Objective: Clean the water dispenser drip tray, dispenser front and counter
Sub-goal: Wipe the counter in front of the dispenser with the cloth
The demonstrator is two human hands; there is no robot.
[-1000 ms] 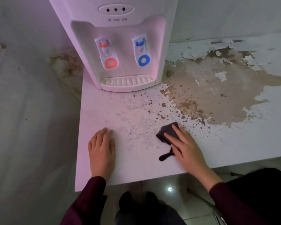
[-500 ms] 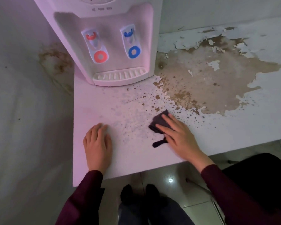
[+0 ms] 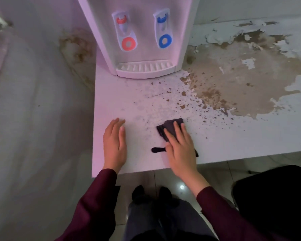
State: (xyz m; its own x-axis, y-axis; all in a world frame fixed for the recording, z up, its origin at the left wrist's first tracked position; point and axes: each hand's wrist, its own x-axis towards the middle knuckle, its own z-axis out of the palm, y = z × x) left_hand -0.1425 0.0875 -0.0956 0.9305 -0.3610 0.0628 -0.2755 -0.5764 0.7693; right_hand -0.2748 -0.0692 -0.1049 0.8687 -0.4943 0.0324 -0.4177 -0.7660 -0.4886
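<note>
A white water dispenser point(image 3: 142, 18) stands at the back of the white counter point(image 3: 122, 101), with a red tap on the left, a blue tap on the right and a slotted drip tray point(image 3: 144, 69) at its foot. My right hand point(image 3: 180, 148) presses a dark folded cloth point(image 3: 170, 126) flat on the counter with straight fingers; a dark strip of the cloth sticks out to the left by my thumb. My left hand point(image 3: 114, 145) rests flat on the counter to the left of the cloth, holding nothing.
A large brown patch of peeled, stained surface point(image 3: 233, 84) spreads over the counter right of the dispenser, with small specks trailing toward the cloth. A stained wall point(image 3: 42, 101) runs along the left. A black chair seat point(image 3: 274, 197) sits below the counter edge on the right.
My right hand and the cloth have slid left and a little toward the counter's front edge. My left hand has stayed in place. The camera has shifted.
</note>
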